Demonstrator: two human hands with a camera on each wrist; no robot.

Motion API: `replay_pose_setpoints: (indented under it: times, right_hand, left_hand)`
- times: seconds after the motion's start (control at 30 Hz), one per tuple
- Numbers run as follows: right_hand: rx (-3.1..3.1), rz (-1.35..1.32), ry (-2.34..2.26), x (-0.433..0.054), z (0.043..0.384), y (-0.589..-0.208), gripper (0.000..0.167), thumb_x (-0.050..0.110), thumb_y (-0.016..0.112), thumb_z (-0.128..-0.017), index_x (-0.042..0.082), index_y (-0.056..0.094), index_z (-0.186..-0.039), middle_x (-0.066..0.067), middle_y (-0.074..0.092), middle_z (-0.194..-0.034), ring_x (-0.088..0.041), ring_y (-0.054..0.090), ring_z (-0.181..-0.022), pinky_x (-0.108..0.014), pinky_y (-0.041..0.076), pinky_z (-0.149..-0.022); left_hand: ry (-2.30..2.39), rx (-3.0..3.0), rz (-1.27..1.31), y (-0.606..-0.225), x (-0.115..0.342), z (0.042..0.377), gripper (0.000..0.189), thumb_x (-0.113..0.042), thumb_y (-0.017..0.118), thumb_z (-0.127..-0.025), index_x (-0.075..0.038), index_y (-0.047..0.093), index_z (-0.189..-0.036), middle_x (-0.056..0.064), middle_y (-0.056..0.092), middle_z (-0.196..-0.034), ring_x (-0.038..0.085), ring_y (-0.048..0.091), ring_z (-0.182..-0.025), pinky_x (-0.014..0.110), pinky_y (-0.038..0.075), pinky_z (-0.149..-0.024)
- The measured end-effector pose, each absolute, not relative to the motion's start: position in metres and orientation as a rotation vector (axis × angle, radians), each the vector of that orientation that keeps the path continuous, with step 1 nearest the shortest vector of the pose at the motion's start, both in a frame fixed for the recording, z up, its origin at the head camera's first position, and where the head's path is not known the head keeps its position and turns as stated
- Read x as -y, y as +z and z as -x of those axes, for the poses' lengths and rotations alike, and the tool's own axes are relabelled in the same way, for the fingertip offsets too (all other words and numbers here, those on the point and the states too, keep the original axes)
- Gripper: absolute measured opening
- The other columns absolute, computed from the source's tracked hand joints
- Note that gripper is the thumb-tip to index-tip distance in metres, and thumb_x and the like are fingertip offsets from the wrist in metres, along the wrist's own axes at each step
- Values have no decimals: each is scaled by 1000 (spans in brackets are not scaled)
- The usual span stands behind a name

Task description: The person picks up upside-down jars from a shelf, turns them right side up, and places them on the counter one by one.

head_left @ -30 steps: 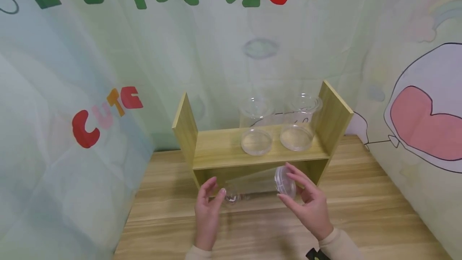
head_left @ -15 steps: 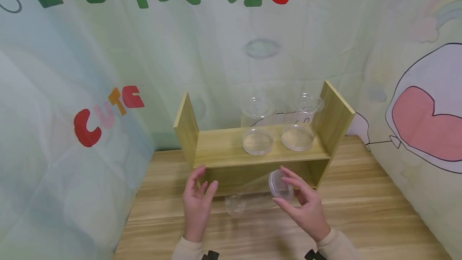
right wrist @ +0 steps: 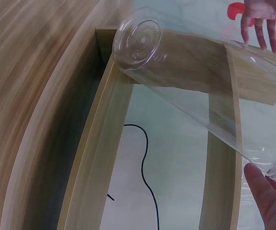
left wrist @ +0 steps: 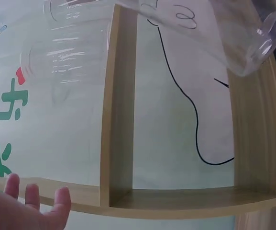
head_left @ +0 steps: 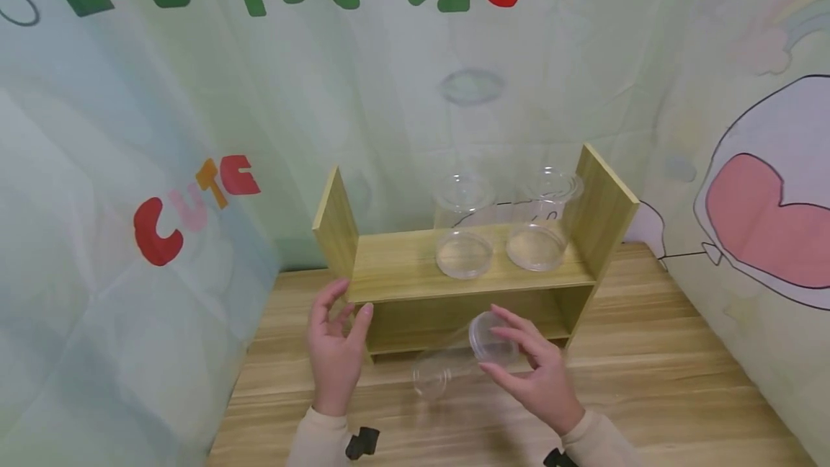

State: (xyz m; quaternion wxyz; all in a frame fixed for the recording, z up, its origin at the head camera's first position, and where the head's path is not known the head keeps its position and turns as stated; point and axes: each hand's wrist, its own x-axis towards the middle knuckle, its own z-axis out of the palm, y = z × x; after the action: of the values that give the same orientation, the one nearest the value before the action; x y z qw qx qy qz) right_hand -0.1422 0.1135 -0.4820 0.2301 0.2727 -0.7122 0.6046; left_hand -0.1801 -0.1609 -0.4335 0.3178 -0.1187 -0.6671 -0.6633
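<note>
Head view: the right hand point(head_left: 541, 380) pinches a clear jar point(head_left: 447, 366) by its ridged end, thumb on one side and fingers on the other. The jar slants, its round base toward the tabletop's left edge, in front of the lower opening of a wooden shelf point(head_left: 395, 265); whether the base touches the tabletop point(head_left: 272, 409) I cannot tell. The left hand point(head_left: 337, 352), fingers loosely spread, is apart from the jar, near the shelf's front left corner. Two more jars point(head_left: 465, 225) point(head_left: 543, 218) stand upright on the top board, toward its right end.

Left wrist view: the shelf's open back shows, with a black line point(left wrist: 195, 115) on the cloth point(left wrist: 176, 143) behind it. The left hand's fingertips are well apart from the held jar.

Right wrist view: only here do the base's rings and small centre mark show clearly. The wall is smooth, see-through and glossy, straight-sided, and the shelf boards show through it.
</note>
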Motion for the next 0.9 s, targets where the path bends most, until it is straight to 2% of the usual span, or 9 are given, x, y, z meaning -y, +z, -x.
replay_pose_setpoints:
  times: [0.27, 0.47, 0.67, 0.9]
  right_hand:
    - [1988, -776, 1481, -104, 140, -467, 49, -17, 84, -62, -7, 69, -107, -32, 55, -130, -32, 54, -121, -22, 45, -98]
    - [1971, -811, 1403, -95, 133, -453, 49, -15, 85, -61, -4, 71, -106, -22, 59, -131, -34, 56, -118, -22, 45, -98]
    - [1993, -817, 1383, -93, 141, -476, 48, -12, 86, -60, -3, 72, -106, -19, 59, -133, -36, 57, -115, -20, 46, -95]
    - [1994, -904, 1337, -93, 152, -495, 44, 2, 88, -68, 1, 72, -109, -20, 56, -136, -39, 56, -115, -21, 49, -91]
  left_hand:
    - [-1697, 1678, 340, -422, 169, 187, 47, 20, 67, -80, 17, 50, -123, 13, 51, -129, 35, 46, -118, 31, 46, -92]
    - [-1651, 1631, 356, -412, 173, 195, 54, 21, 68, -77, 16, 48, -126, 18, 48, -129, 32, 44, -116, 30, 45, -90]
    - [-1626, 1647, 375, -405, 176, 203, 58, 18, 68, -79, 10, 48, -133, 14, 45, -136, 34, 41, -121, 32, 43, -93]
    - [-1646, 1683, 375, -402, 180, 212, 67, 18, 68, -80, 6, 43, -142, 12, 39, -144, 30, 38, -130, 33, 41, -99]
